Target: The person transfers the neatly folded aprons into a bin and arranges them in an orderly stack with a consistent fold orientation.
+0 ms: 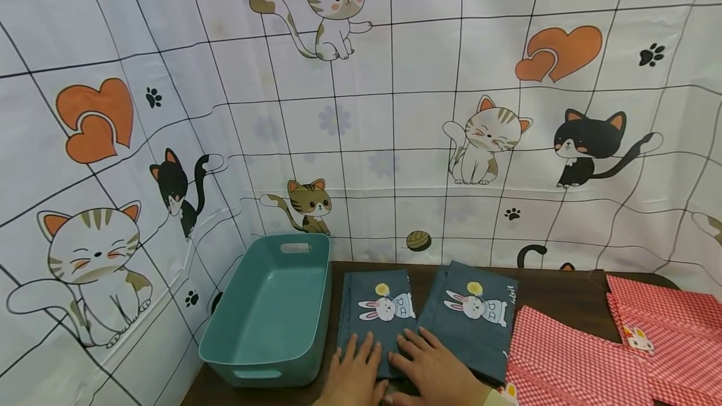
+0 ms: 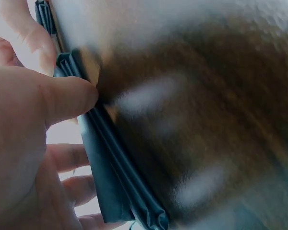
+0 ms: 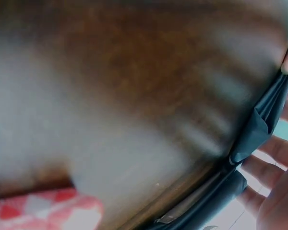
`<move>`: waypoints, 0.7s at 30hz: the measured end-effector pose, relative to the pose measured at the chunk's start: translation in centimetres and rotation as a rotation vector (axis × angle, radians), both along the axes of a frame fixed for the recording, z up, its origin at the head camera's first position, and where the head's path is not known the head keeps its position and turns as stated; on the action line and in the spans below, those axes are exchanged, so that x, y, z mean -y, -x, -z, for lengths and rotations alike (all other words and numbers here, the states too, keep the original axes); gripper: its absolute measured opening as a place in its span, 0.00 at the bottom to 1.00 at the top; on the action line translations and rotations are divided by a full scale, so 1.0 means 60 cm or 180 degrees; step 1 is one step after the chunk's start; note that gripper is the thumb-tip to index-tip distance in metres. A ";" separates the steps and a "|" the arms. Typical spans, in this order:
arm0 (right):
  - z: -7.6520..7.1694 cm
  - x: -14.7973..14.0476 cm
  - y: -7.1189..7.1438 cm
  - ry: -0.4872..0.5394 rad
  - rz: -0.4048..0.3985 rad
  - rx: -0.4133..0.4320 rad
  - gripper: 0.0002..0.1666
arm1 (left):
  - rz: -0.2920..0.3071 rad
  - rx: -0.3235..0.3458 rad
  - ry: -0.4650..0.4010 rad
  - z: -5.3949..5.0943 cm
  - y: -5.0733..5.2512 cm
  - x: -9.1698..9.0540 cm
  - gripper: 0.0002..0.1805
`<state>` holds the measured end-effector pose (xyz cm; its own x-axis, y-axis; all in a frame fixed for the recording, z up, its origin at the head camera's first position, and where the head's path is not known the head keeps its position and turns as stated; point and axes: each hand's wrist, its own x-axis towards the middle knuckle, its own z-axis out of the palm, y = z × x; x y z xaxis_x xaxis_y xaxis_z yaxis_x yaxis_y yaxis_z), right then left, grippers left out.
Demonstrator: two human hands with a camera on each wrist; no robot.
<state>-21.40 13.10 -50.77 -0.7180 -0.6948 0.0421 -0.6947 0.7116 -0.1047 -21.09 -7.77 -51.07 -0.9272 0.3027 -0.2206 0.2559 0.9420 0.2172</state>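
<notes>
We note the left hand (image 1: 351, 373) loose, fingers straight on the left blue cloth (image 1: 372, 326); right hand (image 1: 431, 365) unclenched, spread beside the right blue cloth (image 1: 476, 337). Between bin (image 1: 304, 367) and red cloth (image 1: 575, 356), we'd press evenly, folds square.

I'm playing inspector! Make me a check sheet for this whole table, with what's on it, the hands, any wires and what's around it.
Surface: dark brown table, shiny in the wrist views.
Job's things: left blue cloth and right blue cloth, both folded and rabbit-printed; the right one is slanted.
Clutter: green bin on the left; red checked cloths on the right, overlapping.
Hands: left hand rests on the near end of the left blue cloth; right hand lies where the blue cloths come close, exact contact unclear.
Cables: nothing seen.
Surroundings: white cat-printed sheet behind and to the left.
</notes>
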 end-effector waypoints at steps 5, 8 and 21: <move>-0.002 0.002 0.001 0.0197 -0.0034 -0.0095 0.33 | 0.0084 -0.0084 0.0099 -0.001 0.003 0.004 0.34; -0.004 0.007 0.005 0.0280 0.0014 -0.0132 0.24 | 0.0117 -0.0113 0.0117 -0.004 0.003 0.006 0.34; -0.002 0.025 0.028 0.0514 0.0549 -0.0666 0.17 | 0.0202 -0.0678 0.0071 -0.019 0.001 0.001 0.21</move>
